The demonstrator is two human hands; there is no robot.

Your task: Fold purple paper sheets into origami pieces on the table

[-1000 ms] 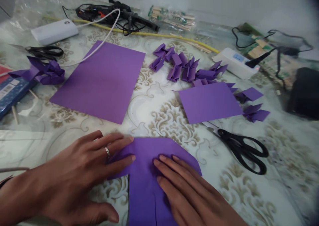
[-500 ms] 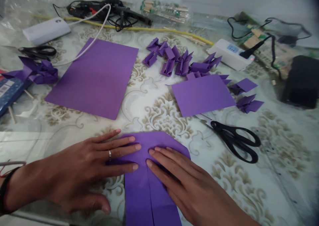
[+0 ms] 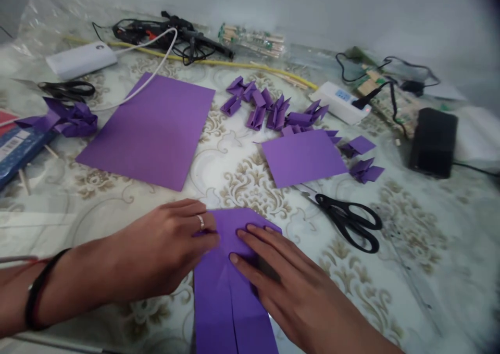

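A folded sheet of purple paper (image 3: 230, 302) lies in front of me, with a slit-like seam down its middle and a slanted fold at its upper right corner. My left hand (image 3: 172, 244), wearing a ring, is curled over the upper left edge of this paper, its fingertips bent inward and partly hidden. Across the right side of the same paper, my right hand (image 3: 289, 281) lies with straight fingers, pressing on the surface near the seam. A pair of black-handled scissors (image 3: 347, 216) rests beyond my right hand, its blade tips by a smaller purple sheet (image 3: 304, 159).
A large purple sheet (image 3: 156, 135) lies behind my left hand. Several small folded purple pieces (image 3: 277, 112) stand at the back. A white power strip (image 3: 339, 103), black phone-like object (image 3: 433, 143), white power bank (image 3: 81, 60), second scissors (image 3: 68, 89) and clear ruler (image 3: 414, 278) surround them.
My left hand has gone from flat, spread fingers to curled fingers gripping the paper's upper left edge. My right hand stays on the paper. The camera view has shifted slightly.
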